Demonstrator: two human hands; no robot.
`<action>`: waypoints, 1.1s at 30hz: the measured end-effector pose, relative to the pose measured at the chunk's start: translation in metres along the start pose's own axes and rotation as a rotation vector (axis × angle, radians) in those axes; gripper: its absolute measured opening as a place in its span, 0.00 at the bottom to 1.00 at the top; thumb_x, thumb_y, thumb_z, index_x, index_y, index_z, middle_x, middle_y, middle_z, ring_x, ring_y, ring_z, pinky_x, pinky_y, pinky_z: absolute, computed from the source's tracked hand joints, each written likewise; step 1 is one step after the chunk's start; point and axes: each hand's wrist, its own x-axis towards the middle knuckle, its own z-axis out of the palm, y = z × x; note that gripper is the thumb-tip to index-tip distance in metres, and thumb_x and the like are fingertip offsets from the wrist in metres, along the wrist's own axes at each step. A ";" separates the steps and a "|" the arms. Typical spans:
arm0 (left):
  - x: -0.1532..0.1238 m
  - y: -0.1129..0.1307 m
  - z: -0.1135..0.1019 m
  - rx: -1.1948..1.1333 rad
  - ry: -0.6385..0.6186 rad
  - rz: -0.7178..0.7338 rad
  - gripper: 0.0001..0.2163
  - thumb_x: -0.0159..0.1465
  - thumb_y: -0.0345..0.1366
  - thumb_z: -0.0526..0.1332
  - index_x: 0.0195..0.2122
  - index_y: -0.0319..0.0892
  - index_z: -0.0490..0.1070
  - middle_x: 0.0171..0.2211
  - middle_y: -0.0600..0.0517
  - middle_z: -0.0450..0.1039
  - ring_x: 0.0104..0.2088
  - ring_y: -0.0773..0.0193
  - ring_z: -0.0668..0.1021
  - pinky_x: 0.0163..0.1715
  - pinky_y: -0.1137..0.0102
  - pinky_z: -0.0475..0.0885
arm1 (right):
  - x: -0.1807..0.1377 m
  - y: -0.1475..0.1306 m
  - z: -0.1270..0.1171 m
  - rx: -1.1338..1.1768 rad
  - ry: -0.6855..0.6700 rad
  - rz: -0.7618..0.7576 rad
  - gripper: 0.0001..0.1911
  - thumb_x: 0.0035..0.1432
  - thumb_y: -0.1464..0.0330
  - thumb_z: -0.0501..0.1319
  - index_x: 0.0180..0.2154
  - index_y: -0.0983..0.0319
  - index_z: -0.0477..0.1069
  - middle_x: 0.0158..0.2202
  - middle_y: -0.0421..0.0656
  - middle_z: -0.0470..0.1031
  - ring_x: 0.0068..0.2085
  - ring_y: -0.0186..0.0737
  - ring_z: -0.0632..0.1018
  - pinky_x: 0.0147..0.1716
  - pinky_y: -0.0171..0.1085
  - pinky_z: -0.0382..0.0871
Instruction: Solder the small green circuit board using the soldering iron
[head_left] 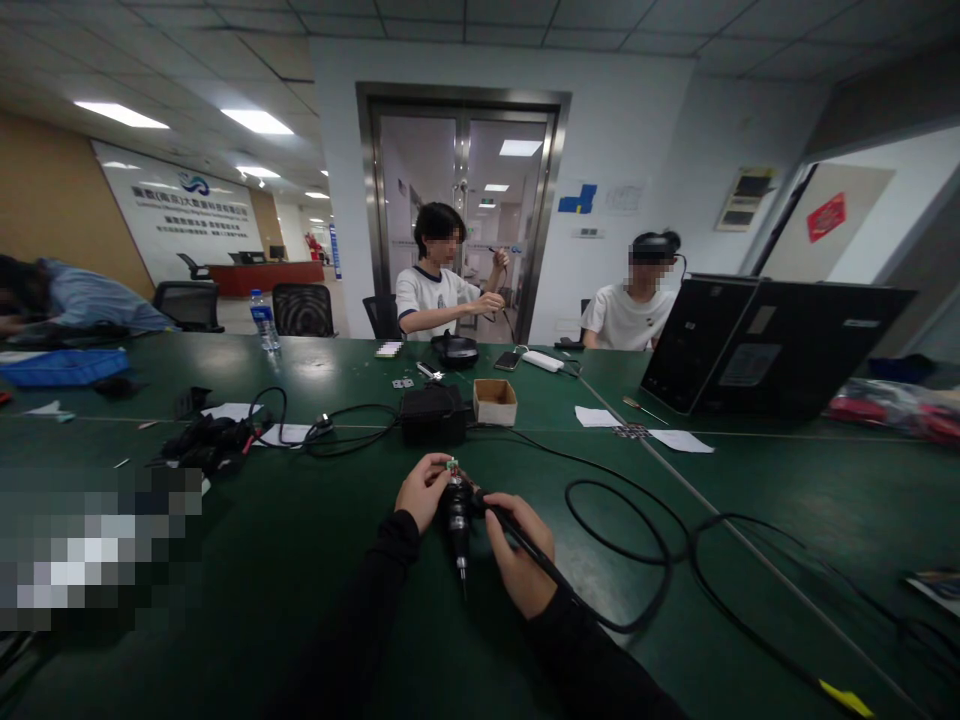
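Observation:
My left hand (422, 490) is closed around the top of a dark cylindrical part (458, 525) with a metal tip pointing down, and pinches a tiny green and white piece (452, 465) against it. My right hand (519, 555) grips a black pen-like tool (517, 535) whose tip meets that small piece. The tool's black cable (637, 550) runs off to the right and loops over the green table (300, 560). Both sleeves are black.
A black box (433, 414) and a small cardboard box (495, 401) stand just behind my hands. Tangled wires (217, 438) lie at the left, open laptops (757, 345) at the right. Two people sit across the table; another leans at far left. A water bottle (264, 320) stands far left.

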 end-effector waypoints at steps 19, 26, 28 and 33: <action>0.002 -0.008 0.000 -0.012 -0.003 0.002 0.13 0.58 0.39 0.62 0.43 0.42 0.69 0.37 0.47 0.79 0.40 0.58 0.80 0.45 0.65 0.70 | -0.002 -0.005 0.000 0.000 -0.017 -0.035 0.07 0.59 0.72 0.58 0.38 0.60 0.73 0.35 0.42 0.77 0.36 0.39 0.79 0.37 0.34 0.72; 0.001 -0.009 0.000 -0.029 -0.003 0.006 0.13 0.58 0.39 0.62 0.43 0.42 0.69 0.38 0.46 0.79 0.40 0.58 0.80 0.46 0.64 0.71 | -0.001 -0.003 0.001 0.007 -0.011 -0.014 0.07 0.59 0.71 0.58 0.38 0.59 0.74 0.36 0.43 0.78 0.37 0.39 0.79 0.38 0.35 0.72; 0.001 -0.007 0.000 -0.041 0.006 0.003 0.13 0.57 0.39 0.63 0.43 0.42 0.69 0.37 0.47 0.79 0.39 0.58 0.80 0.45 0.64 0.71 | -0.001 -0.002 0.002 0.011 -0.010 -0.008 0.07 0.60 0.71 0.58 0.38 0.59 0.74 0.36 0.43 0.78 0.37 0.40 0.79 0.38 0.35 0.72; 0.000 -0.004 0.000 -0.064 -0.002 0.012 0.13 0.56 0.38 0.63 0.42 0.42 0.69 0.37 0.48 0.79 0.39 0.59 0.80 0.45 0.65 0.71 | -0.002 -0.002 0.002 0.014 -0.010 -0.006 0.06 0.59 0.71 0.58 0.38 0.59 0.74 0.36 0.43 0.78 0.37 0.39 0.79 0.38 0.35 0.72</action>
